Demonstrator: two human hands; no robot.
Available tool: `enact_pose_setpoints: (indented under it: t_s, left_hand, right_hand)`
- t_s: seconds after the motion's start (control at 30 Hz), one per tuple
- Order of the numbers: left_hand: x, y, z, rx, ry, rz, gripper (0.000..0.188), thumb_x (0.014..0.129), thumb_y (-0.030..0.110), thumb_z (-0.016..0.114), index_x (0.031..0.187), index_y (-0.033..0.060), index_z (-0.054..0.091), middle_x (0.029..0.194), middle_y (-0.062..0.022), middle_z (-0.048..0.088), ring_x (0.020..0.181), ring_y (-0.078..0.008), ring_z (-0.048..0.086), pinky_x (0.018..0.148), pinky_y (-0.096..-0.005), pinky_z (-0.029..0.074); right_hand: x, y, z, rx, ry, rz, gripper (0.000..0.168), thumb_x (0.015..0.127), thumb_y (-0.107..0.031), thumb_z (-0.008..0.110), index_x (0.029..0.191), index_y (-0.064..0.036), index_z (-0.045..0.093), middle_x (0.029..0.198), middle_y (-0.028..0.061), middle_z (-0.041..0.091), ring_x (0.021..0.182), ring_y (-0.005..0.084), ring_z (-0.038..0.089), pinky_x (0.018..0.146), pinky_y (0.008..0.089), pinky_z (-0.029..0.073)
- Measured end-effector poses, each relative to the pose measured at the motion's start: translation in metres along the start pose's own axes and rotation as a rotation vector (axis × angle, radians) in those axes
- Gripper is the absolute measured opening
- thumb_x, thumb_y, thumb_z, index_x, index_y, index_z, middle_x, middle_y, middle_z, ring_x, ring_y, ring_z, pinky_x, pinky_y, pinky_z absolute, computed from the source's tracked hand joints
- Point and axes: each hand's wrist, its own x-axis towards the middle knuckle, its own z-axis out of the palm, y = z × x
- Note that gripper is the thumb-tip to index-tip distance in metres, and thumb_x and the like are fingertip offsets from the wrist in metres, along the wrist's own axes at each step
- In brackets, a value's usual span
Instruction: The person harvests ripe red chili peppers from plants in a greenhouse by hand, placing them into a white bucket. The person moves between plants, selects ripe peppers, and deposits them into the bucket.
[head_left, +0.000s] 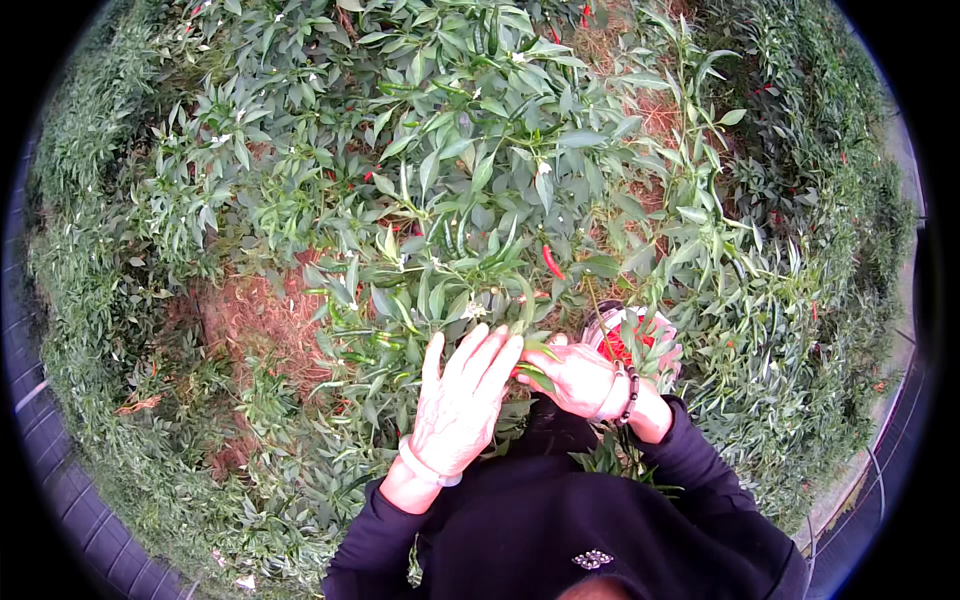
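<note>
My left hand (465, 397), with a pale bangle at the wrist, lies back up against the leaves of a chili pepper plant (450, 292), its fingers extended. Beside it, my right hand (574, 379) has curled fingers among green leaves, with a bit of red showing near the fingertips; whether it grips a pepper is hidden. A red chili pepper (553, 262) hangs above my right hand. Green chili peppers (459, 234) hang higher up on the plant. Just beyond my right wrist, a round container (592, 330) holds red chili peppers (619, 341).
Dense pepper plants (247, 135) with small white flowers surround me. Reddish-brown ground with dry straw (262, 322) shows at the left. More plants (832, 300) stand in a row at the right, beside a pale strip at the edge of the field (892, 330).
</note>
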Motion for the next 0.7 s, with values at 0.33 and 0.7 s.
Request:
enact_pose_setpoints:
  t_s: [0.33, 0.7]
  left_hand:
    - [-0.015, 0.0, 0.029, -0.135, -0.217, 0.053, 0.017, 0.08, 0.016, 0.053, 0.068, 0.007, 0.044, 0.061, -0.0103, 0.049, 0.062, -0.0264, 0.053, 0.061, -0.0342, 0.037]
    - [-0.009, -0.037, -0.009, -0.261, 0.162, -0.249, 0.019, 0.081, 0.005, 0.053, 0.099, 0.0052, 0.055, 0.074, -0.0095, 0.054, 0.065, -0.0222, 0.057, 0.06, -0.0309, 0.045]
  right_hand:
    - [-0.011, 0.001, 0.024, -0.663, -0.071, 0.102, 0.006, 0.072, -0.011, 0.05, 0.074, -0.006, 0.047, 0.063, 0.008, 0.053, 0.058, 0.0232, 0.058, 0.048, 0.0353, 0.046]
    - [0.083, 0.117, -0.001, -0.518, -0.051, 0.835, 0.034, 0.08, -0.034, 0.055, 0.096, -0.004, 0.056, 0.086, 0.0142, 0.064, 0.082, 0.0273, 0.063, 0.07, 0.0377, 0.048]
